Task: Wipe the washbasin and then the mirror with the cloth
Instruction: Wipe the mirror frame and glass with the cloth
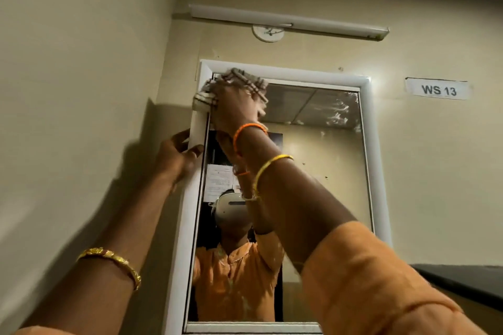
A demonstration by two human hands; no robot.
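Observation:
A white-framed mirror (334,171) hangs on the beige wall straight ahead. My right hand (236,109) presses a checked cloth (234,81) against the glass at the mirror's top left corner, partly over the frame. Grasping the frame's left edge a little lower is my left hand (179,156), thumb on the front. Smears show on the upper right of the glass. The washbasin is out of view.
A tube light (288,20) is mounted above the mirror, with a round white fitting (268,32) under it. A label reading WS 13 (438,89) sticks to the wall at right. A dark ledge (462,277) runs along the lower right. The side wall stands close on the left.

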